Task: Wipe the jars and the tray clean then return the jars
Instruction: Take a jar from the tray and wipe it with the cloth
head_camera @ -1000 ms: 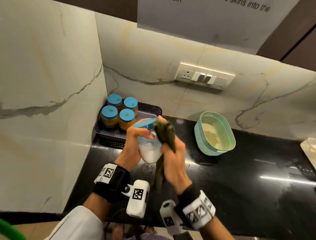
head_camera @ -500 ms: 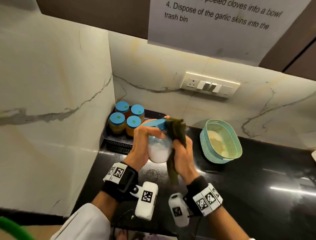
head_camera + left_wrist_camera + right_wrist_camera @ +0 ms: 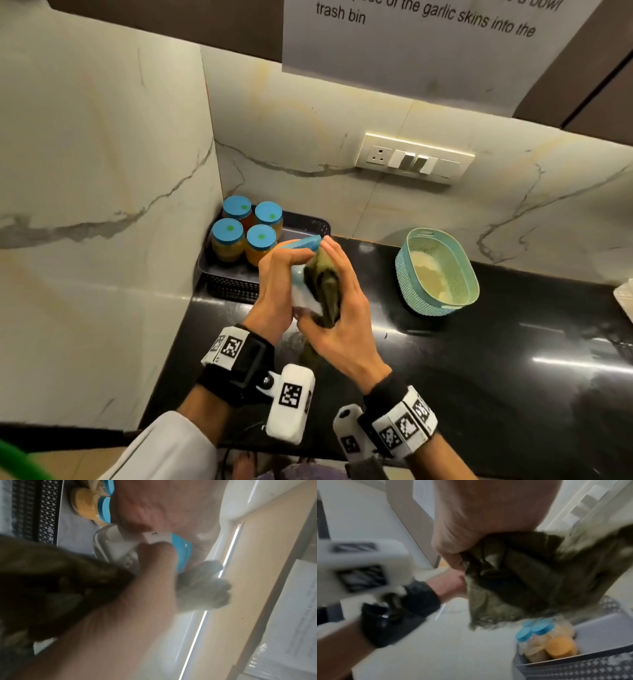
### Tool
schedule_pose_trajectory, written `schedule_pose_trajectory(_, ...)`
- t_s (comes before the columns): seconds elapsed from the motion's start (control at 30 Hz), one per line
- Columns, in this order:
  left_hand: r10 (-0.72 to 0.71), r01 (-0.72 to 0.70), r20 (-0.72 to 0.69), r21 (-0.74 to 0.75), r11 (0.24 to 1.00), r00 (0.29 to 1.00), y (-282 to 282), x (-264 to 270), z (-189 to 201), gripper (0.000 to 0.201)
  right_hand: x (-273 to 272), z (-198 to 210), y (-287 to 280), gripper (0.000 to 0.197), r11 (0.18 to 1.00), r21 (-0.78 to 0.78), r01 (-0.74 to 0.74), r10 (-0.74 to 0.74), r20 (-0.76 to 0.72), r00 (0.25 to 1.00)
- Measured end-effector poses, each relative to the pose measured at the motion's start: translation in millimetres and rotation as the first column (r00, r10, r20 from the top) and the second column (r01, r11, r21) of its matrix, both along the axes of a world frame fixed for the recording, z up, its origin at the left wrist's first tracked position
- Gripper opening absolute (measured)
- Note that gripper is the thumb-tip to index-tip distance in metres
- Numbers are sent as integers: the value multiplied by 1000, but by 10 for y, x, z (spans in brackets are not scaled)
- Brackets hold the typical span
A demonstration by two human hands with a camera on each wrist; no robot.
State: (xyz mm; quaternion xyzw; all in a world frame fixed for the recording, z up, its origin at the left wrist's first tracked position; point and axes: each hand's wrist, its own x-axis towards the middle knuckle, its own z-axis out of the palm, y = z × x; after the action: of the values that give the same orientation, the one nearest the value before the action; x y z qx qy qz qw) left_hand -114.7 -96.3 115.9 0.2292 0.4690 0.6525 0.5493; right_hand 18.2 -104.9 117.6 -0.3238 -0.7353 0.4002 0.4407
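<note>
My left hand [image 3: 282, 274] grips a glass jar [image 3: 303, 298] with white contents and a blue lid [image 3: 303, 242], held tilted above the counter in front of the tray. My right hand [image 3: 342, 294] holds a bunched olive-green cloth [image 3: 325, 284] and presses it against the jar's right side, fingers reaching up to the lid. The cloth's tail hangs below the hands. The left wrist view shows the jar [image 3: 111, 545], its lid [image 3: 182, 553] and the cloth [image 3: 60, 581]. Several blue-lidded jars [image 3: 248, 224] of orange and yellow contents stand in the dark mesh tray [image 3: 233, 289] in the corner.
A teal mesh basket [image 3: 436, 270] sits on the black counter [image 3: 496, 359] to the right of my hands. Marble walls close the left and back sides. A switch panel [image 3: 414, 159] is on the back wall. The tray's right half [image 3: 301, 228] holds no jars.
My right hand has slid the cloth from the jar's lid end down along its side, and its fingers now cover the cloth. The left hand keeps its hold on the jar.
</note>
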Motion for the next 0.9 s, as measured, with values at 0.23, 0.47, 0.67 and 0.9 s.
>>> schedule_pose_trajectory(0.23,-288,288,-6,39,957,958,-99,-97,246,44,318,184,227,71,920,-390,-48,-21,-171,985)
schedule_pose_trajectory(0.47,-319,306,106,121,944,942,26,-52,270,75,167,232,212,65,846,-513,-143,-53,-349,936)
schedule_pose_trajectory(0.67,-279,264,109,132,955,954,61,-142,347,98,52,297,77,60,931,-363,-30,-75,-273,959)
schedule_pose_trajectory(0.9,-239,210,211,150,966,948,15,-130,345,111,34,228,130,54,999,-41,8,-19,-254,967)
